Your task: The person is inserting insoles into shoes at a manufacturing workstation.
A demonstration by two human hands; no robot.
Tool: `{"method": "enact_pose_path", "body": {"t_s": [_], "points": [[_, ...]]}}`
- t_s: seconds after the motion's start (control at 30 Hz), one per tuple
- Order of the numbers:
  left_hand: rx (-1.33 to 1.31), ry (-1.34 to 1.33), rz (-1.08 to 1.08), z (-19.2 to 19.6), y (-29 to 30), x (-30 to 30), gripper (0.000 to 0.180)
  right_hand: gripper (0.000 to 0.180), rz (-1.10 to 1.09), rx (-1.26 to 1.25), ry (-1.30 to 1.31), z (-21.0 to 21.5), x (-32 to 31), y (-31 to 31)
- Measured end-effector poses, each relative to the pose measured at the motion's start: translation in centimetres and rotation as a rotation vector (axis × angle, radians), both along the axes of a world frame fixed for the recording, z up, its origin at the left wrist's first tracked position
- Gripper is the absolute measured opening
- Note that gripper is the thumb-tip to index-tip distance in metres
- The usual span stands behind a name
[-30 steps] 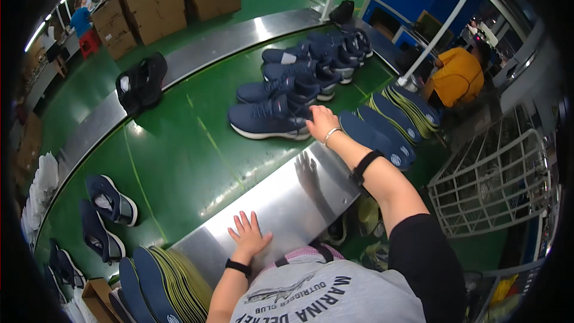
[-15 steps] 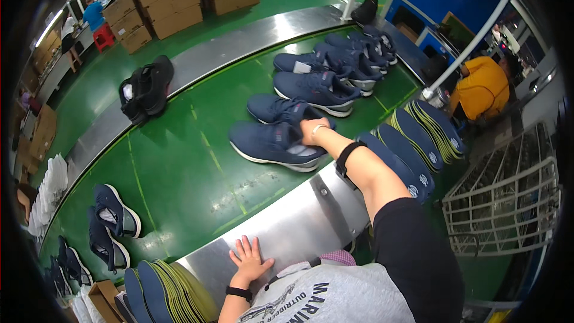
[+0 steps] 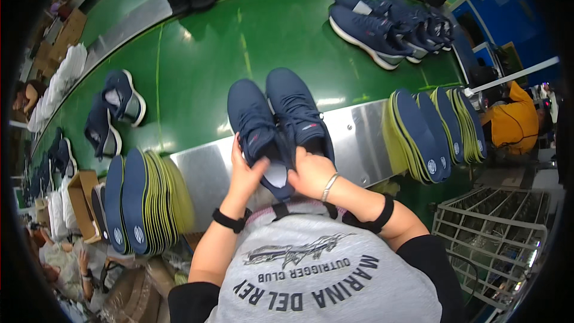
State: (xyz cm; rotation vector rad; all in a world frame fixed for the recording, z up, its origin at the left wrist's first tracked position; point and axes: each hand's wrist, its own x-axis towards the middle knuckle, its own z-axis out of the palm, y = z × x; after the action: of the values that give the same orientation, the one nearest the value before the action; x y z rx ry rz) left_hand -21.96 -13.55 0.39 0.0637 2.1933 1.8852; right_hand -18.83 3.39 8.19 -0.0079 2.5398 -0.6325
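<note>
Bearing red marks [image 3: 310, 126], hand-held navy shoes [image 3: 246, 106] point away.

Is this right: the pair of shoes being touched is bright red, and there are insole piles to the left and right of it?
Almost! The pair of shoes being touched is dark blue, not bright red, as the head view shows. There are insole piles to the left and right of it.

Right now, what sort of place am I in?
Probably a shoe factory: I see navy lace-up shoes, a broad green metal-edged surface resembling a conveyor, and stacked navy-and-yellow insoles.
</note>
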Motion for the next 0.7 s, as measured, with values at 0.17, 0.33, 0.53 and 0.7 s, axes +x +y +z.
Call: {"method": "enact_pose_path", "body": {"t_s": [0.17,0.33,0.53,0.7], "points": [[-0.149,0.105,0.156,0.4,-4.2,-1.6,0.051,0.025,0.112,-0.479,0.087,0.4,3.3,1.0],[-0.586,0.332,0.106,4.3,-7.4,-2.6,0.053,0.036,-0.172,-0.204,0.394,0.1,2.7,3.6],[-0.487,0.497,-0.298,8.8,1.9,2.2,0.060,0.062,-0.129,-0.220,0.683,-5.9,2.0,3.0],[-0.684,0.783,-0.344,3.4,5.6,0.6,0.063,0.054,-0.126,-0.303,0.737,-6.7,1.6,4.0]]}}
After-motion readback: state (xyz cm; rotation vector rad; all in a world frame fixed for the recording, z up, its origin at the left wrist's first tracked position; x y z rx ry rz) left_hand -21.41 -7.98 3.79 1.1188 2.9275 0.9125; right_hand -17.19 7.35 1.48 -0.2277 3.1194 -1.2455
